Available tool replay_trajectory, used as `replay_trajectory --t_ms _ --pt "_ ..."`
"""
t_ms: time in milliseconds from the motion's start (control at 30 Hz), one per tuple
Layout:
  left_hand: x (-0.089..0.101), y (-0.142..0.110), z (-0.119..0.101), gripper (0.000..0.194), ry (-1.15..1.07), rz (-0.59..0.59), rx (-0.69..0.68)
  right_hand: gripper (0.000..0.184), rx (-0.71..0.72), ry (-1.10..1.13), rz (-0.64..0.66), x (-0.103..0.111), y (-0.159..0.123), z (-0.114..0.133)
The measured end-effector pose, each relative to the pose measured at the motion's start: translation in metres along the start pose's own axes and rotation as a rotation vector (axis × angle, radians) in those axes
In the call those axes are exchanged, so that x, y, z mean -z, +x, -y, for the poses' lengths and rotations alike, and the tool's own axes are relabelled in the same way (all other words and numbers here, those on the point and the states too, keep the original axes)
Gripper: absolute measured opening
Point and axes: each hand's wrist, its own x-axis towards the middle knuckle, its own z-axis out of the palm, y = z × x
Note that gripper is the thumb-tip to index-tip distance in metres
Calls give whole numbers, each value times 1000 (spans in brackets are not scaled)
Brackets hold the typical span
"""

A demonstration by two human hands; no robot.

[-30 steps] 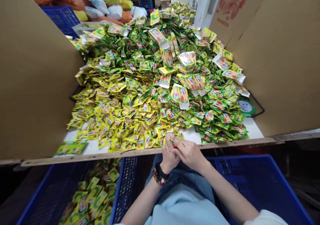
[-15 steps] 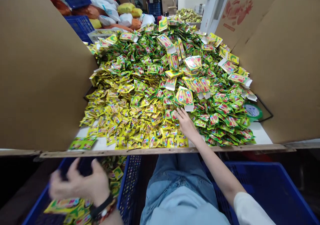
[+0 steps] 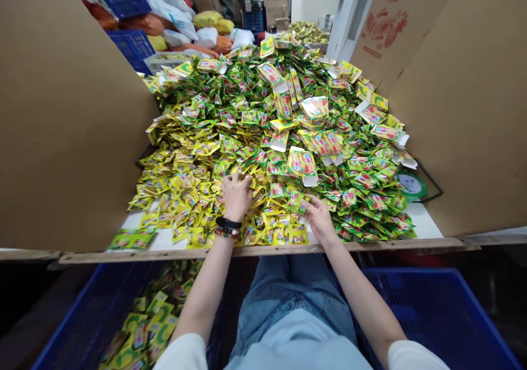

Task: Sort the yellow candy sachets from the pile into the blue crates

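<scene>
Many small candy-like sachets lie heaped on the table, yellow packets (image 3: 193, 194) towards the left and green packets (image 3: 366, 180) towards the right. My left hand (image 3: 237, 198), with a dark band and a beaded bracelet at the wrist, reaches into the yellow packets. Its fingers are bent and somewhat apart, and the tips are partly hidden; nothing shows in its grasp. At the front of the heap, my right hand (image 3: 320, 219) pinches a green packet (image 3: 295, 201) between thumb and fingers. Flat printed boxes (image 3: 302, 162) rest on the pile beyond it.
Cardboard walls (image 3: 78, 128) flank both sides. A wooden strip (image 3: 164, 253) edges the table. Below stand a left blue crate (image 3: 82, 309) holding filled packs and a right blue crate (image 3: 436, 309). A green tape roll (image 3: 411, 185) lies at right.
My left hand has come up from above the left crate to the yellow packets. My right hand has shifted slightly right and nearer, and now grips a green packet.
</scene>
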Motion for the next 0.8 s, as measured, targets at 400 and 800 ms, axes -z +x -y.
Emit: replay_trajectory --t_ms 400,800 --pt "16 -49 -21 34 -893 -80 272 33 -141 217 113 -17 -15 9" --pt "6 -81 -71 47 -1320 308 406 45 -212 4 181 -9 -16 15"
